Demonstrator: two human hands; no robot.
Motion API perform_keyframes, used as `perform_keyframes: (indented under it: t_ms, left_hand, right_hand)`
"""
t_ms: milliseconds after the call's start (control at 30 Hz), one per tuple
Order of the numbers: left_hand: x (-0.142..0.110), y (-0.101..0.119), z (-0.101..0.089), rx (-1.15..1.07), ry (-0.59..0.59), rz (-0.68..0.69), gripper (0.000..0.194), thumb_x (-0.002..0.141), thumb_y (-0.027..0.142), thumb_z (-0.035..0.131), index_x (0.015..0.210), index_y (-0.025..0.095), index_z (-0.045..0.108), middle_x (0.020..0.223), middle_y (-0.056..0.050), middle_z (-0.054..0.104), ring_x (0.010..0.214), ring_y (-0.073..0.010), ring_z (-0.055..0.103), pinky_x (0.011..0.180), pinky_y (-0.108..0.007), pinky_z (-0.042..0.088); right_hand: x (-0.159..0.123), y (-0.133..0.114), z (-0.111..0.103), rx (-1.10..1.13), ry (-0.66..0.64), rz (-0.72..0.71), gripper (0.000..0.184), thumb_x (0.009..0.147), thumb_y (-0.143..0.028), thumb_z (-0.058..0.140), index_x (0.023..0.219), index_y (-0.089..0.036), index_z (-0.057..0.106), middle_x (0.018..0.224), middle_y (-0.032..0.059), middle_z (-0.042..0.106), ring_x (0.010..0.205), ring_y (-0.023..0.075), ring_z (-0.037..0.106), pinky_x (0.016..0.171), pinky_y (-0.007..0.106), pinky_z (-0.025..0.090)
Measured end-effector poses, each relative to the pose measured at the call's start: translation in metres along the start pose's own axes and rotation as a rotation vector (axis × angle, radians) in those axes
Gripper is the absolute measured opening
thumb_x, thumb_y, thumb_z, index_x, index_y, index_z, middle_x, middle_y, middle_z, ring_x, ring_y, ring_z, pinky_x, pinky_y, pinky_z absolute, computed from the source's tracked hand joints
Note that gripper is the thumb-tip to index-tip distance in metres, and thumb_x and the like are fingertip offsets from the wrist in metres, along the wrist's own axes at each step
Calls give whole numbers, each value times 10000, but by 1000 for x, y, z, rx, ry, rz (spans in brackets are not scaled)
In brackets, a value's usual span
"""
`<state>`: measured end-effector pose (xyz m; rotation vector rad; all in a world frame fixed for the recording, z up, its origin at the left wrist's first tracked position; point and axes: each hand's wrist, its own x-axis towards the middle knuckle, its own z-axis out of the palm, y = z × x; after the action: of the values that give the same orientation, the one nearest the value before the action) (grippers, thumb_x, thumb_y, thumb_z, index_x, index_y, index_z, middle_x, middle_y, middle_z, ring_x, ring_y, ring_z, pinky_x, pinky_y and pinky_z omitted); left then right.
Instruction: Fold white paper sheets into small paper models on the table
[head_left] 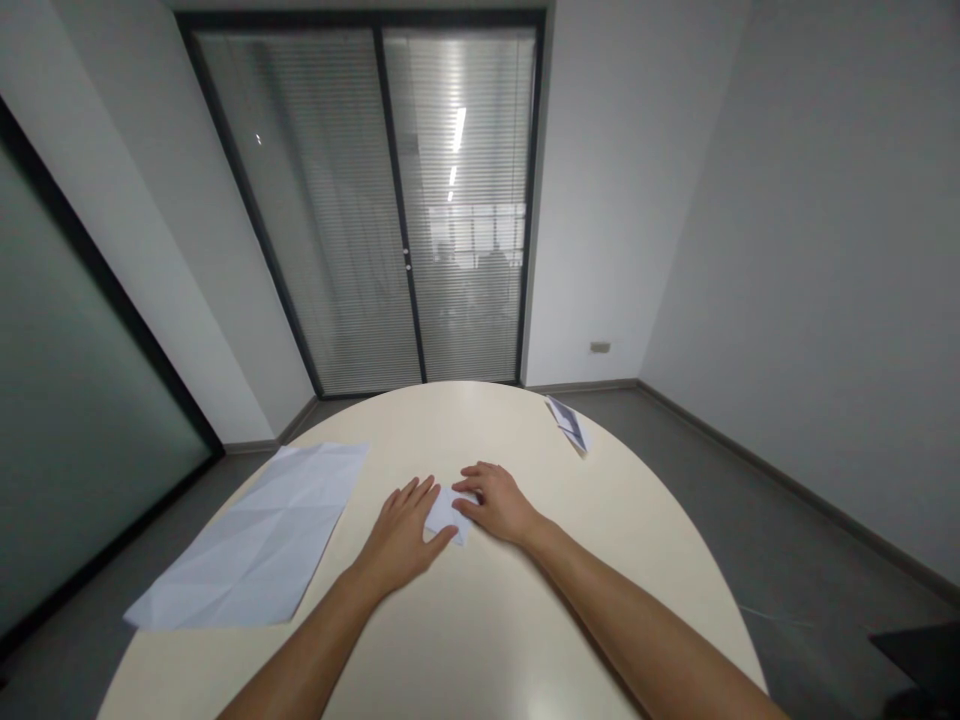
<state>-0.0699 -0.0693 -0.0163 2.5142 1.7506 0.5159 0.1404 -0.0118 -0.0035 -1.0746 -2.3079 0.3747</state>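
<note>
A small white folded paper [442, 512] lies on the round cream table [420, 660], between my two hands. My left hand [401, 530] rests flat, fingers stretched forward and thumb apart, covering the paper's left side. From the right, my right hand [499, 503] has its fingers bent, with thumb and index finger close together on the paper's right part. That part is partly hidden under the fingers.
A large creased white sheet [255, 540] lies at the table's left, overhanging the edge. Near the far right edge sits a folded paper piece [570, 424] with dark markings. Beyond the table stand a glass door with blinds [337, 220] and white walls [622, 180].
</note>
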Motion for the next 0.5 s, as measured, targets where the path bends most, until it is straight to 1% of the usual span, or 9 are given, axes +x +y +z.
perform_keyframes:
  t_ms: [100,200,300,433,500]
  left_hand:
    - [2,-1,2,-7,44,-24,610,916,545,562,1400,175,558,1515,-134,486,1419,-342,420,1150,-541,341]
    - [4,0,1,-7,73,-58,547,921,505,576,1348,163,608,1475,-136,535,1383,-327,472,1144,-504,366]
    - [5,1,0,-4,83,-76,519,924,488,577,1317,154,632,1452,-137,559,1363,-320,496,1142,-483,379]
    - [4,2,-1,-9,99,-78,513,919,486,581,1305,153,637,1438,-137,573,1350,-315,511,1140,-473,386]
    - [4,2,0,-15,108,-80,507,916,480,584,1304,157,635,1434,-133,578,1347,-313,514,1141,-470,387]
  right_hand:
    - [0,-8,-4,-1,18,80,248,830,-359,753,1021,-202,746,1066,93,713,1039,245,630,958,373,433]
    - [-1,-12,-8,-53,43,186,302,757,-401,816,907,-166,699,951,95,683,973,250,616,898,362,439]
    - [-3,-11,-7,-69,48,213,359,722,-448,835,862,-165,665,963,98,659,988,254,597,897,360,430]
    - [-3,-3,0,-21,37,174,353,729,-421,832,903,-169,656,998,91,655,1014,246,594,923,351,420]
    - [-2,-1,3,6,37,179,363,715,-407,845,920,-169,662,1006,89,659,1023,246,596,937,352,413]
